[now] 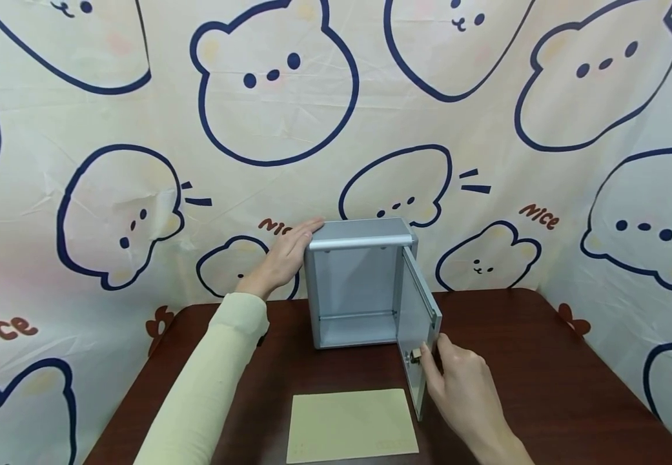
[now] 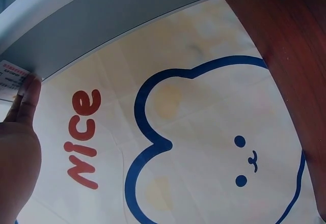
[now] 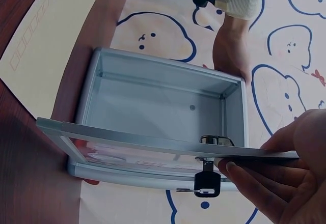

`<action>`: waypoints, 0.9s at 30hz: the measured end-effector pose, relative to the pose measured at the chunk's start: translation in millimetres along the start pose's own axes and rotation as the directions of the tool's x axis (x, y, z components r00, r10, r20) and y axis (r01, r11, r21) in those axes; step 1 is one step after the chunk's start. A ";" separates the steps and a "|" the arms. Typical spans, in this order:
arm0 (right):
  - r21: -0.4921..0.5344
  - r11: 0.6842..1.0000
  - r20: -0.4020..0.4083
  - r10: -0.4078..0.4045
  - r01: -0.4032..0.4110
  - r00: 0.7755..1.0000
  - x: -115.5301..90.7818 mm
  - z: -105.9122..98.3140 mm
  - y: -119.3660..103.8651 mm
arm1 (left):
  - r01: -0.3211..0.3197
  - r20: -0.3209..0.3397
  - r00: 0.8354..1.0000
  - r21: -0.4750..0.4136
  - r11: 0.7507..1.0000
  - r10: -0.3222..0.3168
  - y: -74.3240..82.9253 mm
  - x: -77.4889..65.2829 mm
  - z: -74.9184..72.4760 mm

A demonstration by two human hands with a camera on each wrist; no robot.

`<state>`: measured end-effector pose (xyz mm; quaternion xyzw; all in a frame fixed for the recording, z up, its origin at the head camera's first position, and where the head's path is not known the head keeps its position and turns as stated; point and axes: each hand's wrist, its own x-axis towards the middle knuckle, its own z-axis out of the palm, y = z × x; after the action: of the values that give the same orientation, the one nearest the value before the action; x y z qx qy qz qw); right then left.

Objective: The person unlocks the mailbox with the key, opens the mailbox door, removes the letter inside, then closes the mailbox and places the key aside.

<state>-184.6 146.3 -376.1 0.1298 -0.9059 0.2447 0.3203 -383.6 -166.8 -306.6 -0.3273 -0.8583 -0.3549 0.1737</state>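
A small grey metal box (image 1: 354, 284) stands on the table with its front facing me and its hinged door (image 1: 414, 310) swung out on the right. Nothing shows inside it. My left hand (image 1: 280, 258) rests on the box's top left edge, fingers stretched along it. In the left wrist view those fingertips touch the box near a printed label (image 2: 12, 76). With thumb and fingers, my right hand (image 1: 466, 387) pinches the free edge of the door beside its lock (image 1: 414, 356). A key (image 3: 207, 184) with a black head sits in that lock on the door's outer face.
A pale yellow envelope (image 1: 352, 426) with a row of printed squares lies flat in front of the box. The dark red-brown table (image 1: 545, 387) meets a cloth backdrop (image 1: 277, 116) with cartoon bears, close behind the box.
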 end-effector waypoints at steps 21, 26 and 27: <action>0.033 0.998 0.084 0.051 -0.054 0.995 2.6 -2.9 0.1 | 0.012 -0.014 1.000 0.001 1.000 -0.012 -0.3 -1.0 1.1; 0.030 0.997 0.088 0.062 -0.065 0.994 2.7 -3.7 -0.3 | 0.014 -0.014 1.000 0.004 1.000 -0.014 -0.8 -1.4 1.8; 0.027 0.997 0.087 0.063 -0.066 0.994 2.7 -4.0 -0.5 | 0.014 -0.013 1.000 0.003 1.000 -0.014 -0.5 -1.4 1.9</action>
<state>-184.4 147.8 -371.5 0.1155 -0.9189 0.2624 0.2710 -383.0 -166.3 -308.9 -0.3187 -0.8600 -0.3569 0.1774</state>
